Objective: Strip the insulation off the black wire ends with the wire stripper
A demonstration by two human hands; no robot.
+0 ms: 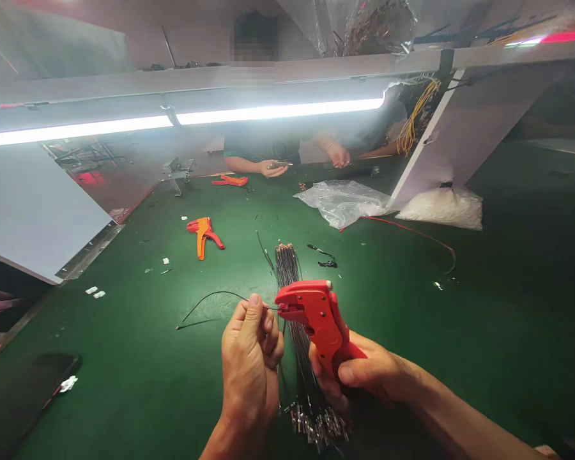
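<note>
A thin black wire [211, 293] is pinched between the thumb and fingers of my left hand [252, 358]; its free part curves out to the left over the green table. My right hand [364, 370] grips the handles of a red wire stripper [316, 316]. The stripper's jaws point left, and the wire's other end reaches them just right of my left fingertips. Beneath the tool lies a long bundle of black wires [286, 262], with copper-coloured ends at the top and metal terminals [319, 425] at the bottom.
An orange and red stripper [202, 236] and a red-orange tool [230, 181] lie farther back. Clear plastic bags [347, 199] rest near a slanted panel [479, 121]. Across the table are another person's hands [275, 168]. A lit tube [282, 112] spans overhead.
</note>
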